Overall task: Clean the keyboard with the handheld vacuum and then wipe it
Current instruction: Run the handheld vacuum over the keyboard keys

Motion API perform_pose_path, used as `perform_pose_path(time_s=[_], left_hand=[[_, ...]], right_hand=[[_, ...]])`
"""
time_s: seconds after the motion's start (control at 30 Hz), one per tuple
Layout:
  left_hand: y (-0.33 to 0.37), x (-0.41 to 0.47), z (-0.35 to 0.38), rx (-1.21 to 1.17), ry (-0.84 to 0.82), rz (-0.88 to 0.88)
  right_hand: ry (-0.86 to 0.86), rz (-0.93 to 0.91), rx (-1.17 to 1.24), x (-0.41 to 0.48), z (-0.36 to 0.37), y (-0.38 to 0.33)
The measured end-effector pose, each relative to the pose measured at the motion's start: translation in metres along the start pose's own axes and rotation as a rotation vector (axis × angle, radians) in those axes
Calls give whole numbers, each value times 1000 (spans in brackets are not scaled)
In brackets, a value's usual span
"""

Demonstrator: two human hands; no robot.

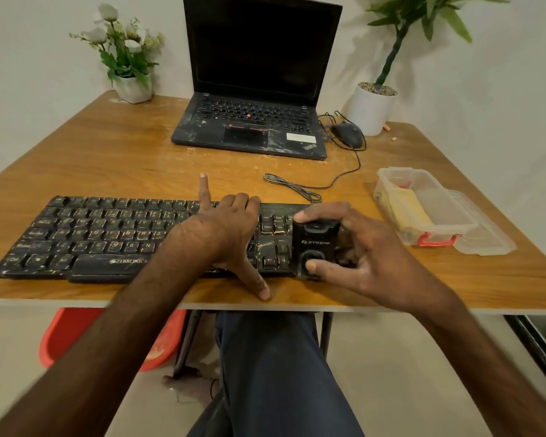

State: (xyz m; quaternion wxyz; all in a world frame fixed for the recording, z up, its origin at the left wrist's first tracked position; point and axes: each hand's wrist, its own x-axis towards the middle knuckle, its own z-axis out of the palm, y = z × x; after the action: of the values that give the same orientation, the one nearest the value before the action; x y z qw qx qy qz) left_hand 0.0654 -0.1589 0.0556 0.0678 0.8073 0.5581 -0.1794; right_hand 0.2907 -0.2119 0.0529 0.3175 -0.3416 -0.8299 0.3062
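Right hand point(360, 247) gripped the black box-shaped handheld vacuum point(316, 244), thumb on its near end and fingers wrapped over its far side. It held the unit on the right-hand end of the black dust-streaked plastic keyboard point(92, 238). Left hand point(230, 228), just left of it, braced the keyboard: three fingers curled over the far edge, index straight, thumb spread toward the near edge of the brown wooden table point(108, 159).

Assessment: vacuuming under way. Keys further left showed pale streaks. Wiping not begun; a yellow folded cloth point(404, 209) lay in the clear plastic container point(448, 222) to the right. The table edge ran just nearer than both hands. Beyond them lay open board, crossed by a thin grey cable point(297, 187).
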Motion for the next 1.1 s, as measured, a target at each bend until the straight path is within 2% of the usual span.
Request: perform_pose_path(time_s=[0.23,0.47,0.53,0.63,0.73,0.97,1.1], left_hand=[[1,-1,-1,13,0,-1],[0,0,1,5,-3,0],[0,0,1,10,4,5],[1,-1,-1,10,5,2],[1,-2,-1,15,1,-7],[2,-6,3,4,2,35],[1,-6,3,20,16,34]], right_hand=[[146,-1,-132,36,1,13],[-15,-19,48,-6,1,-1],[10,-32,3,-7,2,-1],[111,-33,-204,14,3,7],[172,2,-122,24,4,13],[120,-63,-24,-18,7,2],[154,-64,-109,1,13,2]])
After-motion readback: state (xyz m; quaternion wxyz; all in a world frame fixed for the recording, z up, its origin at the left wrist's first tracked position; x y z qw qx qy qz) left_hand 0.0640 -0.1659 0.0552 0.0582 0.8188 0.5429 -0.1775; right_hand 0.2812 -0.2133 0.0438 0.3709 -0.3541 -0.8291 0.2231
